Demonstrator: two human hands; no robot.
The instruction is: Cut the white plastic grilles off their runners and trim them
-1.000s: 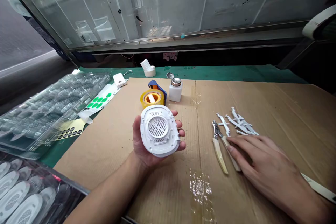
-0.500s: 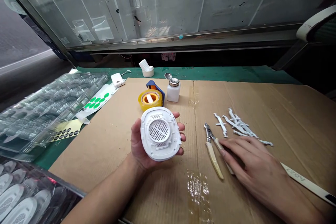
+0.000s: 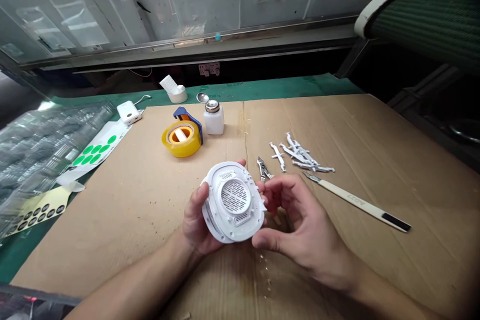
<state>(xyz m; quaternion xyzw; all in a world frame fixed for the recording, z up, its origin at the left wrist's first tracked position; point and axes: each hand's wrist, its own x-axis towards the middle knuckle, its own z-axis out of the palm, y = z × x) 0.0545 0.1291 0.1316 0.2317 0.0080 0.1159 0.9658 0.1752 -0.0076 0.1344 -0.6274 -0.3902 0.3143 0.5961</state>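
- far left: got clear ridged plastic trays [image 3: 41, 145] piled up on a green flat tabletop [image 3: 11, 260]
- next over: yellow flat paper sheet [image 3: 56, 195] with round black stickers [image 3: 45, 207], then a white flat paper sheet [image 3: 69, 174] with round green stickers [image 3: 96, 148]
- beyond those, a small white boxy plastic gadget [image 3: 129, 111] trailing a thin white cord [image 3: 144, 98]
- at the back, a short round white roll [image 3: 178, 95]
- nearer, a round yellow tape roll [image 3: 182, 147] lying in a blue-and-orange plastic dispenser [image 3: 197, 125]
- left hand [image 3: 197, 227] cupped under and gripping the part described below, thumb on its left edge
- behind, a white squarish plastic bottle [image 3: 213, 122] with a silver metal cap [image 3: 212, 106]
- roughly mid-view: white rounded plastic part [image 3: 235, 202] with a slotted grille, tilted up in the left hand, above the cardboard
- silver metal pliers [image 3: 263, 167] just past it, handles mostly hidden
- right hand [image 3: 300, 230] half curled at the part's right edge, thumb spread away from the fingers; can't tell if pinching or just touching
- past the knuckles, thin white plastic scraps [image 3: 302, 152] in a loose heap
- rightmost, a slim cream-handled metal-bladed knife [image 3: 352, 196] with a black end, lying flat on the brown flat cardboard sheet [image 3: 375, 135]
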